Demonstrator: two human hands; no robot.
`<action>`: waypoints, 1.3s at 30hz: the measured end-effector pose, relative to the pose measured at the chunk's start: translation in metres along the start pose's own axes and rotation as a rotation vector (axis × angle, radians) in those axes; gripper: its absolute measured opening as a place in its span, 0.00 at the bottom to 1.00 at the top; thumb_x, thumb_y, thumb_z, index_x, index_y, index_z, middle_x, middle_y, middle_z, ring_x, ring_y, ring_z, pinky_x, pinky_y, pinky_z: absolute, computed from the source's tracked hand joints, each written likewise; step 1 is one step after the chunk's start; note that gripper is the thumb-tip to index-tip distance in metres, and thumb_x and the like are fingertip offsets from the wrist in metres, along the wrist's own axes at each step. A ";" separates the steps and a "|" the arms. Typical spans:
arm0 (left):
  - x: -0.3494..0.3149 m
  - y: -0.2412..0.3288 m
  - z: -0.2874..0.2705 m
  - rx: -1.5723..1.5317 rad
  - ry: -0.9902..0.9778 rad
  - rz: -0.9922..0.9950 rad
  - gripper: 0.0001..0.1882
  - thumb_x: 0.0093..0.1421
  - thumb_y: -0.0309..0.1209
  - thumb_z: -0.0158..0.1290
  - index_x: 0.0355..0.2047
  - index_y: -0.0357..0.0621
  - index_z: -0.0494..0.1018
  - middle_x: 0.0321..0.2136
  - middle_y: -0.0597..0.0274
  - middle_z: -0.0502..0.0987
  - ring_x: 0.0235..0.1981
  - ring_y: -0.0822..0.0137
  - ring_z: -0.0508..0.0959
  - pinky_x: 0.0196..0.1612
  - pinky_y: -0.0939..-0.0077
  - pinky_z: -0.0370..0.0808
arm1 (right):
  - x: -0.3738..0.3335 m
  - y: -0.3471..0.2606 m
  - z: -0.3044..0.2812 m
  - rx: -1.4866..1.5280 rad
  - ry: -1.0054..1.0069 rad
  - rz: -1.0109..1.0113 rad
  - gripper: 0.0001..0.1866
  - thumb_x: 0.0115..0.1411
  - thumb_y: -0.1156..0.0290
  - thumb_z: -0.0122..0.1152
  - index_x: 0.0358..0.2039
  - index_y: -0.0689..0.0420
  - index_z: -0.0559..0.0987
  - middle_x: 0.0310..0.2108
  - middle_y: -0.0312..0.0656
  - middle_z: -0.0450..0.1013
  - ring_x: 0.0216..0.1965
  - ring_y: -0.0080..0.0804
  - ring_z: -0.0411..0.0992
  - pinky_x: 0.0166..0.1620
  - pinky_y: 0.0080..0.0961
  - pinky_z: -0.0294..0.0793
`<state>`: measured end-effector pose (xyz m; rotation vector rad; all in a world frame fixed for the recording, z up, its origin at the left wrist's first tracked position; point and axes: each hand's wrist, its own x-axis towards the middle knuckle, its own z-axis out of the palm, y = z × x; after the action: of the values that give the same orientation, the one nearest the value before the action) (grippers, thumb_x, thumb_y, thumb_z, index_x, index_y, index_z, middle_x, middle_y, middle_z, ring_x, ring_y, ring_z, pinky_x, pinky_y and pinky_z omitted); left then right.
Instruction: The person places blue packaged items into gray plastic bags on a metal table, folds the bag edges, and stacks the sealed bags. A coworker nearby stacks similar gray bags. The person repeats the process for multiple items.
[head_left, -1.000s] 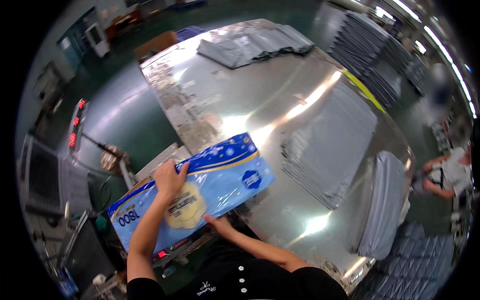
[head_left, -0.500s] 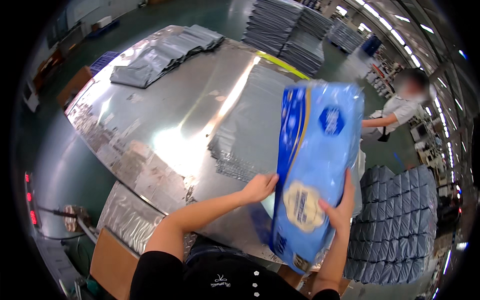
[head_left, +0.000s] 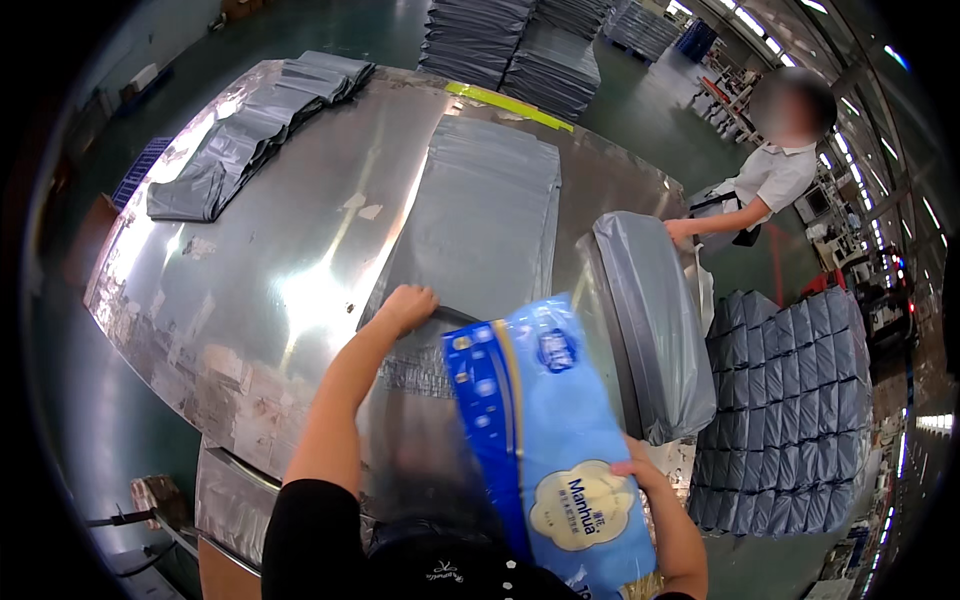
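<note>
My right hand grips the right side of a large blue plastic-wrapped pack, tilted over the near edge of the metal table. A cream label and a dark blue side band show on the pack. My left hand is closed on the near edge of a flat grey plastic bag, the top one of a stack on the table. A dark gap shows at the bag's edge beside my fingers. The pack's upper end lies close to that edge. Part of my right hand is hidden behind the pack.
A filled grey bag lies at the table's right side, with a person reaching to it. Folded grey bags lie far left on the metal table. Stacked grey packages stand at right, more bundles behind.
My left hand has let go of the blue pack and moved left onto the grey bag's edge. The pack has come down and left in my right hand, uncovering the filled bag.
</note>
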<state>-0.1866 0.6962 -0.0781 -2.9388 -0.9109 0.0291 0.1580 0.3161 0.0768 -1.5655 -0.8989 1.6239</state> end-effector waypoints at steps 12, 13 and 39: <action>0.008 -0.058 -0.061 -0.169 0.063 0.075 0.07 0.59 0.32 0.49 0.36 0.45 0.67 0.30 0.52 0.74 0.31 0.48 0.79 0.31 0.57 0.76 | 0.157 0.030 0.023 0.391 -0.251 0.390 0.37 0.48 0.57 0.62 0.57 0.63 0.67 0.48 0.48 0.71 0.48 0.35 0.71 0.49 0.31 0.72; 0.010 -0.059 -0.054 -0.180 0.083 0.053 0.06 0.58 0.29 0.48 0.35 0.44 0.67 0.31 0.50 0.73 0.33 0.47 0.79 0.33 0.56 0.76 | 0.162 0.029 0.007 0.417 -0.217 0.359 0.37 0.48 0.57 0.61 0.57 0.63 0.67 0.48 0.48 0.71 0.48 0.35 0.72 0.49 0.31 0.72; 0.178 -0.096 0.076 -1.192 0.450 -0.587 0.20 0.55 0.29 0.55 0.48 0.38 0.71 0.41 0.43 0.78 0.44 0.50 0.78 0.46 0.65 0.72 | 0.480 -0.045 -0.039 -0.512 0.724 -0.517 0.08 0.57 0.78 0.50 0.32 0.65 0.78 0.27 0.50 0.77 0.29 0.36 0.75 0.33 0.29 0.70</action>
<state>-0.0965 0.8801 -0.1476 -3.0037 -2.1643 -1.6218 0.1857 0.7513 -0.1335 -1.8528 -1.2073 0.4126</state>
